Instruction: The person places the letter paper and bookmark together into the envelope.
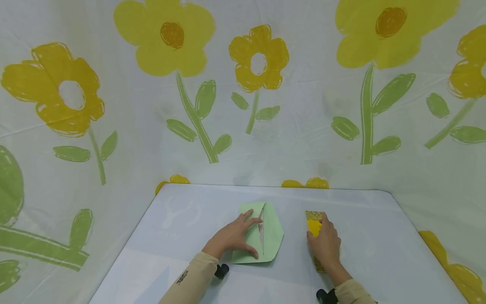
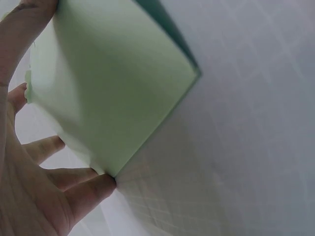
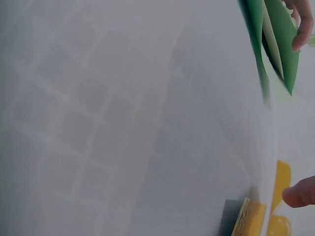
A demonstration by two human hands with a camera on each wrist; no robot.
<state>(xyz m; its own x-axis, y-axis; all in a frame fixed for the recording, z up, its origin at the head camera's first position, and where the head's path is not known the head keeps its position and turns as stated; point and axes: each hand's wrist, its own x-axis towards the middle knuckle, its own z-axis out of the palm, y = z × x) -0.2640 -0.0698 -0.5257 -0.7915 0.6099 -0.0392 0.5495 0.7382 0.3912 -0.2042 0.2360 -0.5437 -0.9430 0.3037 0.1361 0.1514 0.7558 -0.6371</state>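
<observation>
A light green folded paper (image 1: 274,236), shaped like an envelope, lies on the table with a narrow slit down its middle. My left hand (image 1: 236,234) is over its left half, fingers spread; in the left wrist view, fingertips are along the edge of the green paper (image 2: 113,93). To the right lies a slim box (image 1: 313,228) with gold patterned ends and a yellow middle. My right hand (image 1: 325,242) is over it and hides much of it. In the right wrist view the thumb (image 3: 300,191) is apart from the box (image 3: 250,219).
Both things lie on a white table (image 1: 182,223) with rounded far corners. A white cloth (image 1: 303,139) printed with yellow flowers hangs behind and around it. Dark wrist devices (image 1: 221,271) sit by both cuffs.
</observation>
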